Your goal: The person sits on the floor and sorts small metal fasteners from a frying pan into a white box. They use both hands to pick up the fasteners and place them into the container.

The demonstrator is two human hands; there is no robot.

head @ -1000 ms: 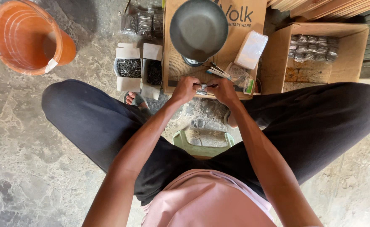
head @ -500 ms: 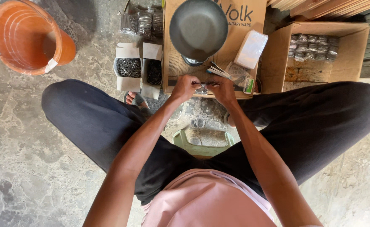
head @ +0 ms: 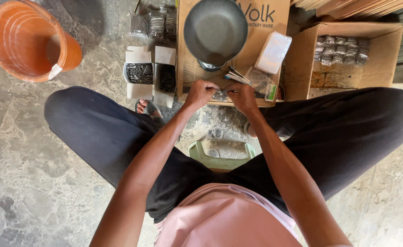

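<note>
My left hand (head: 200, 93) and my right hand (head: 241, 96) meet over the front edge of a flat cardboard box (head: 190, 73). Between their fingertips they pinch a small clear packet of nails (head: 220, 95), one hand at each end. Just beyond the hands a dark round scale pan (head: 216, 30) stands on the cardboard. To the left two small open white boxes (head: 149, 73) hold loose dark nails.
An orange bucket (head: 25, 39) stands at the far left on the stone floor. An open carton (head: 348, 57) at the right holds several filled clear packets. A white packet (head: 273, 53) and some papers lie by the pan. More bagged nails (head: 154, 24) lie behind the white boxes. A green stool (head: 220, 158) is under me.
Both hands have shifted slightly forward onto the cardboard edge with the small packet still pinched between them; little else has moved.
</note>
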